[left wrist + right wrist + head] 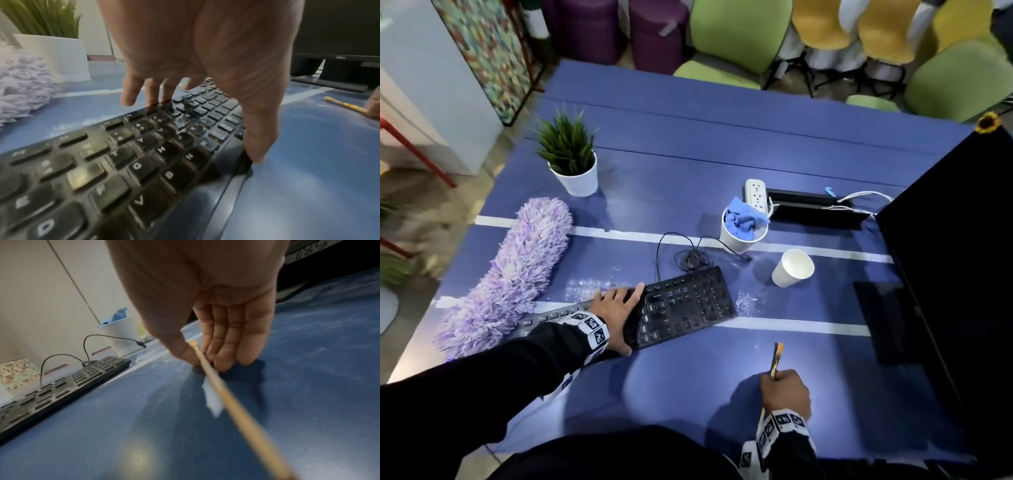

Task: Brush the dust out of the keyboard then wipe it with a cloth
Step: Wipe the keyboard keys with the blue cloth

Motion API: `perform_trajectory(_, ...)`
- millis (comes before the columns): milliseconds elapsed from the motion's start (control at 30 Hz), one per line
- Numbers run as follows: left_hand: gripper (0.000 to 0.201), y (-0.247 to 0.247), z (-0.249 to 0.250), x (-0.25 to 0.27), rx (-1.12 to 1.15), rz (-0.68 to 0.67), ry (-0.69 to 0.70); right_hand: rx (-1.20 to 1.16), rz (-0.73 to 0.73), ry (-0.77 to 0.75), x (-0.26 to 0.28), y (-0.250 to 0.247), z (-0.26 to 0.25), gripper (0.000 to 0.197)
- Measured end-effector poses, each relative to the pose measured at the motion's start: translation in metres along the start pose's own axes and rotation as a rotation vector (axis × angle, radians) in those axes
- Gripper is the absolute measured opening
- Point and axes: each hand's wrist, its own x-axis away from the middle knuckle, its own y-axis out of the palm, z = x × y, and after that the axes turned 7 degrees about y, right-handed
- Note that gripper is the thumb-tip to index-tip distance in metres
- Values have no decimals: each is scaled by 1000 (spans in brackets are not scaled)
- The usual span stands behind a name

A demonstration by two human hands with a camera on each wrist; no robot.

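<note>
Right hand [786, 394] pinches thin brush [776, 359], light and stiff | left hand [616, 308] clamps keyboard [688, 301] edge to edge | rigid, light, likely best held by its long edges

The keyboard [685, 305] is black plastic, its keycaps glossy under a dusty film. The counter [681, 383] is smooth with a dull sheen and powdery white smears. The brush [245, 418] has a wooden handle and a shiny metal ferrule.

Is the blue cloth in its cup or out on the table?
In the cup: the blue cloth sits bunched inside the white cup beyond the keyboard, sticking above its rim.
</note>
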Motion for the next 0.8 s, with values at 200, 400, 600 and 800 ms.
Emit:
perform_trajectory(200,130,7,5,11,-75,-6,97,-85,-38,-44,-2,-2,-12,22)
perform_trajectory(400,128,13,-3,14,-52,2,145,-322,125,-442,-14,-43,-81,17)
perform_trajectory(600,127,24,-11,40,59,17,-98,46,256,-614,-34,-113,-186,25)
perform_trajectory(800,122,44,-45,74,121,52,-218,730,362,-800,-58,-128,-257,30)
